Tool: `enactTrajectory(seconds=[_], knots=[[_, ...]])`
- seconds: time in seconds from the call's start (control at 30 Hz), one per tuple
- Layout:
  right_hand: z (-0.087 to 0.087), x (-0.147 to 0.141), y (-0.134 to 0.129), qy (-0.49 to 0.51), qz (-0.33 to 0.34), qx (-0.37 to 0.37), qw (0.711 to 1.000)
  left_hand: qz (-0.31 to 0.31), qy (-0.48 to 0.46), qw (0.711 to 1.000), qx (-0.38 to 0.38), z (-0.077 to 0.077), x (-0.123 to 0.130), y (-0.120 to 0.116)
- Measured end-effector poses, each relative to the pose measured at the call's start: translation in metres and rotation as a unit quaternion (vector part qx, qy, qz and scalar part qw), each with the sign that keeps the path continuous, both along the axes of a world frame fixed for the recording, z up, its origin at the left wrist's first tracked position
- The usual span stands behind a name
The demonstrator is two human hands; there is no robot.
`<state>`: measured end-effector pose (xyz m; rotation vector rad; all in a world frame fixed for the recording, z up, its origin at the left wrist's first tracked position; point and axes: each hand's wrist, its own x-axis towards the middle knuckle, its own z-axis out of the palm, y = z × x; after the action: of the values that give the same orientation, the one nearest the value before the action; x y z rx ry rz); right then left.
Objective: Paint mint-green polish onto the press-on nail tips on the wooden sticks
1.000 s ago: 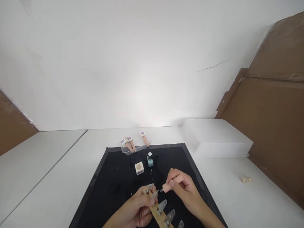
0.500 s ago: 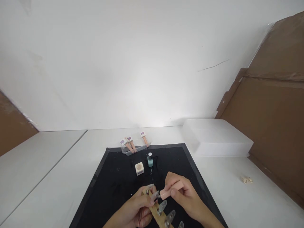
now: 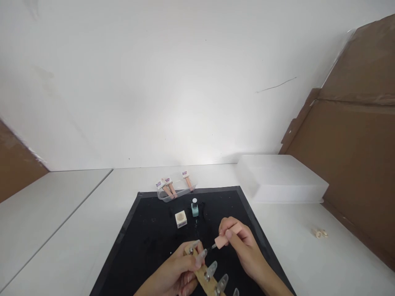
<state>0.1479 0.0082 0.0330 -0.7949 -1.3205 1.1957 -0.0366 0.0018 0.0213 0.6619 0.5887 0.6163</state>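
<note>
My left hand (image 3: 179, 269) grips a wooden nail tip stand (image 3: 204, 280) near its far end, low in the view. Several clear false nails (image 3: 211, 269) stick out from the wood on small metal mounts. Between the fingers of my right hand (image 3: 242, 244) is the pink cap of a nail polish brush (image 3: 222, 239). Its dark bristles point left, close to the tip of the second false nail (image 3: 201, 257); whether they touch it I cannot tell. A teal nail polish bottle (image 3: 194, 209) with a dark neck and pale top stands beyond my hands, beside an open-topped white square jar (image 3: 181, 219).
A black mat (image 3: 138, 242) covers the middle of the white table. At its far edge a clear tray (image 3: 166, 199) holds several pink-capped bottles (image 3: 172, 190). A white plastic box (image 3: 288, 181) stands at right, with small cream pieces (image 3: 319, 233) in front of it. Cardboard (image 3: 345, 164) borders the right side.
My right hand has drawn the brush up and to the right, away from the second false nail. The left hand and the wooden stand have barely moved.
</note>
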Motion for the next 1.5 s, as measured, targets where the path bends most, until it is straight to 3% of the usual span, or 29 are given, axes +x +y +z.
enactTrajectory(seconds=[0.23,0.47,0.6,0.77,0.93,1.13,1.4,1.5], knots=[[0.004,-0.002,-0.004,0.006,0.086,0.030,0.996,-0.017,0.073,0.995,0.059,0.000,0.001,0.001],[0.006,0.000,0.001,-0.043,0.007,-0.020,0.999,-0.020,0.102,0.992,0.075,0.003,0.002,-0.002],[0.003,0.002,0.003,-0.015,-0.004,-0.035,0.999,-0.022,0.144,0.982,0.122,0.002,0.003,-0.001],[-0.003,0.003,-0.002,0.032,0.074,-0.018,0.997,-0.029,0.206,0.958,0.200,-0.004,0.002,-0.002],[0.004,0.002,-0.005,0.007,0.128,0.031,0.991,-0.014,0.232,0.941,0.245,0.000,0.002,-0.006],[0.007,0.001,-0.003,-0.053,0.078,0.000,0.996,0.001,0.294,0.914,0.279,0.003,0.002,-0.008],[0.005,0.001,0.001,0.000,0.027,-0.025,0.999,0.039,0.317,0.877,0.360,0.004,0.004,-0.005],[0.002,0.001,0.002,0.028,0.010,-0.021,0.999,0.039,0.295,0.885,0.359,0.005,0.003,-0.007]])
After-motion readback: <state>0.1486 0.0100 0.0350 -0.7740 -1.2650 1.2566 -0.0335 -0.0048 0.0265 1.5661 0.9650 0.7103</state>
